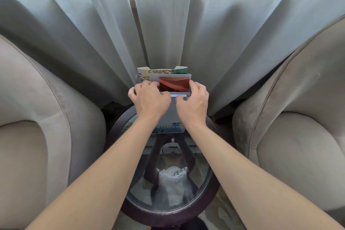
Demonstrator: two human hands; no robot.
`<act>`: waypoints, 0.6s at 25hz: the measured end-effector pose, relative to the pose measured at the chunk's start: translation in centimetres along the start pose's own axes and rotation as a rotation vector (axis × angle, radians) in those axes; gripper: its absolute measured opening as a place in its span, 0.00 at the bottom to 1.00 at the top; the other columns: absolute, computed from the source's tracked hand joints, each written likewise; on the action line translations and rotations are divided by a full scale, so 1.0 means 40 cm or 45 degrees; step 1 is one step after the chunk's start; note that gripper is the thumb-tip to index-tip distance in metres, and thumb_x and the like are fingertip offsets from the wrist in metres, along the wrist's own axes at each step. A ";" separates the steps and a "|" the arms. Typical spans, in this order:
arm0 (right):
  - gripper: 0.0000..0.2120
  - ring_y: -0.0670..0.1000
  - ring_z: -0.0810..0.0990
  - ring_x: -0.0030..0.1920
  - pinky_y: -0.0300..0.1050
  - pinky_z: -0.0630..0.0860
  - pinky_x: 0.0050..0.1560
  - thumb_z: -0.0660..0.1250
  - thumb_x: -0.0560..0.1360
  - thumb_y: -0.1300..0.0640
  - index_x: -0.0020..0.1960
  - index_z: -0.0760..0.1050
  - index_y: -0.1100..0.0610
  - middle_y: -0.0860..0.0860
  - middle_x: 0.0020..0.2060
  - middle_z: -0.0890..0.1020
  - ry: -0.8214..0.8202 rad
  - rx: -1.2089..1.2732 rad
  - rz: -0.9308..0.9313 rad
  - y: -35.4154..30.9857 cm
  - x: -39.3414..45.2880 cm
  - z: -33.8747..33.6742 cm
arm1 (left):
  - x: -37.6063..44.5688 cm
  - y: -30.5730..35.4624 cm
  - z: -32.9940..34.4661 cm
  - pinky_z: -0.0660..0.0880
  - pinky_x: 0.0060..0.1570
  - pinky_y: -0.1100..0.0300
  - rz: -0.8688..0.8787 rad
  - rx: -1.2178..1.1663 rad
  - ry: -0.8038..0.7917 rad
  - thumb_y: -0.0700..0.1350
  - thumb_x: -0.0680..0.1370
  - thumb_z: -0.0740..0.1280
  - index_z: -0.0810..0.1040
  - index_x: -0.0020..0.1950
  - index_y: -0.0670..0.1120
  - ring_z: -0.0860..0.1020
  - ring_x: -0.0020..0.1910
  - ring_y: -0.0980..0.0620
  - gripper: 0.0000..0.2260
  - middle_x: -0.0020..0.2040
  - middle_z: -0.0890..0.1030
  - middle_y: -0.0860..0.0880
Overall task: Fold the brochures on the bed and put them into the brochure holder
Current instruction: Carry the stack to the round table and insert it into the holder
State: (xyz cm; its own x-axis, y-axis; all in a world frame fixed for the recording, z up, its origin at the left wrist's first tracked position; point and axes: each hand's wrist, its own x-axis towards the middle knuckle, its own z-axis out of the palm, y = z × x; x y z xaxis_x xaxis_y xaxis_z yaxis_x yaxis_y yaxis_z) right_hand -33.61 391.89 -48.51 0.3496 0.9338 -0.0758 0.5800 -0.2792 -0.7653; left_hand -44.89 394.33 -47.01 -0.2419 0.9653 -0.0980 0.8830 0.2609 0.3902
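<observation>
Seating the red brochure [174, 84] in the front tier of the holder [183, 93], which stands at the far edge of the round glass desk [201, 188], against the curtain [168, 24] and between two armchairs. Left hand [149, 97] curled over the brochure's left edge, fingers [147, 85] bent onto the paper; right hand [194, 99] curled at the right edge, thumb low on the holder's front lip; exact pinch on either side hidden by the knuckles. Two more brochures already upright in the tiers behind, a pale one [171, 76] and a patterned one [162, 71]. Best done by keeping both edges level and pressing straight down, not forward, so the light holder neither tips toward the curtain nor slides on the glass. Worth bracing the front lip with the right thumb while easing the paper in. Worth checking the fold stays shut and the bottom edge reaches the slot floor before letting go. Bed out of view, so remaining brochures unknown.
</observation>
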 end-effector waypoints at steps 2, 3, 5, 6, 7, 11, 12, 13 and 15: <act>0.24 0.50 0.69 0.66 0.52 0.70 0.68 0.68 0.75 0.57 0.71 0.71 0.54 0.49 0.65 0.73 -0.031 -0.002 0.043 0.010 -0.001 -0.007 | -0.002 0.007 0.003 0.57 0.67 0.49 -0.032 0.027 -0.018 0.49 0.75 0.62 0.82 0.53 0.53 0.70 0.62 0.47 0.12 0.56 0.79 0.51; 0.26 0.51 0.69 0.67 0.51 0.68 0.68 0.67 0.75 0.57 0.72 0.70 0.54 0.50 0.66 0.72 -0.066 0.007 0.080 0.017 -0.003 -0.010 | -0.005 0.006 0.005 0.57 0.67 0.49 -0.046 0.045 -0.031 0.50 0.75 0.62 0.82 0.54 0.53 0.70 0.62 0.46 0.12 0.56 0.79 0.51; 0.31 0.52 0.68 0.70 0.47 0.66 0.69 0.67 0.75 0.57 0.76 0.64 0.55 0.51 0.70 0.70 -0.126 0.066 0.170 0.027 -0.006 -0.015 | -0.010 0.000 0.009 0.58 0.66 0.48 -0.070 0.046 -0.037 0.51 0.76 0.62 0.82 0.56 0.52 0.71 0.61 0.46 0.13 0.56 0.80 0.51; 0.33 0.52 0.68 0.71 0.44 0.66 0.67 0.67 0.75 0.57 0.78 0.62 0.55 0.51 0.72 0.69 -0.148 0.107 0.205 0.030 -0.007 -0.017 | -0.011 -0.002 0.011 0.58 0.66 0.48 -0.077 0.043 -0.031 0.51 0.76 0.62 0.81 0.56 0.52 0.71 0.61 0.46 0.13 0.56 0.80 0.51; 0.34 0.51 0.68 0.71 0.42 0.65 0.65 0.67 0.75 0.56 0.79 0.60 0.54 0.50 0.73 0.69 -0.175 0.146 0.227 0.028 -0.006 -0.017 | -0.012 -0.003 0.012 0.59 0.66 0.48 -0.077 0.047 -0.026 0.51 0.76 0.62 0.81 0.56 0.52 0.71 0.61 0.46 0.13 0.55 0.80 0.51; 0.33 0.51 0.72 0.67 0.53 0.72 0.68 0.68 0.73 0.57 0.76 0.62 0.49 0.48 0.67 0.74 -0.279 0.262 0.206 0.014 0.005 -0.007 | -0.012 0.005 0.018 0.60 0.64 0.48 -0.033 0.106 -0.012 0.51 0.77 0.62 0.83 0.53 0.51 0.70 0.61 0.46 0.12 0.53 0.82 0.50; 0.32 0.50 0.73 0.65 0.55 0.73 0.66 0.68 0.73 0.58 0.75 0.64 0.48 0.47 0.65 0.75 -0.270 0.287 0.209 0.011 0.007 -0.005 | -0.011 0.006 0.018 0.60 0.64 0.48 -0.030 0.120 -0.009 0.51 0.77 0.62 0.83 0.53 0.51 0.70 0.61 0.46 0.12 0.53 0.82 0.50; 0.32 0.50 0.74 0.65 0.55 0.74 0.66 0.68 0.72 0.58 0.74 0.65 0.48 0.47 0.64 0.76 -0.257 0.313 0.216 0.009 0.008 -0.003 | -0.009 0.006 0.017 0.61 0.64 0.47 -0.028 0.132 -0.011 0.51 0.77 0.62 0.83 0.53 0.51 0.70 0.61 0.45 0.12 0.54 0.81 0.50; 0.33 0.50 0.73 0.66 0.55 0.73 0.66 0.68 0.72 0.58 0.75 0.64 0.48 0.47 0.66 0.74 -0.247 0.339 0.239 0.013 0.006 -0.002 | -0.006 0.000 0.016 0.61 0.64 0.47 -0.055 0.099 -0.012 0.51 0.77 0.63 0.82 0.57 0.50 0.69 0.63 0.45 0.14 0.59 0.79 0.48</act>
State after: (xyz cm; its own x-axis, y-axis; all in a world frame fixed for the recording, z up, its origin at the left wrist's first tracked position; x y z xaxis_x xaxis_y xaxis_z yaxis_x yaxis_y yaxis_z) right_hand -33.17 391.96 -48.89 0.2711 0.9041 -0.3303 0.2989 -0.4052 -0.8640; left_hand -44.57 394.09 -47.56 -0.2767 0.9532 -0.1222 0.9004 0.3016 0.3134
